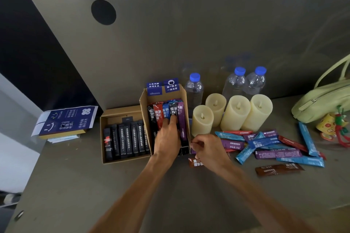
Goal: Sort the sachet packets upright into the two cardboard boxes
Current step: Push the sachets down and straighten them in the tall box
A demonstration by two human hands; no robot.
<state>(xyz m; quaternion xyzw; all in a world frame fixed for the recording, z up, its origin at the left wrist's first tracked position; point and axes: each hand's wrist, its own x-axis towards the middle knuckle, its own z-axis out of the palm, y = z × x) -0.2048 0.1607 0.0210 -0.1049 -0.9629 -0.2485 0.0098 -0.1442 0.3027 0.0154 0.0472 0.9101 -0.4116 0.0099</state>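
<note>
Two cardboard boxes stand side by side. The left box (pixel 106 119) holds a row of several black sachets (pixel 128 138). The right box (pixel 184 104) holds black, red, blue and purple sachets (pixel 161 113) standing up. My left hand (pixel 167 138) reaches into the right box, its fingers on the sachets there. My right hand (pixel 205 150) is at the box's front right corner, fingers curled, and seems to pinch a small dark sachet end. A brown sachet (pixel 194 162) lies under it. Several loose blue, purple, red and brown sachets (pixel 274 145) lie to the right.
Three cream pillar candles (pixel 234 113) and three water bottles (pixel 194 92) stand behind the loose sachets. A green bag (pixel 322 100) with a charm lies far right. A blue printed box lid (pixel 66 121) on a stack lies at left, near the table edge.
</note>
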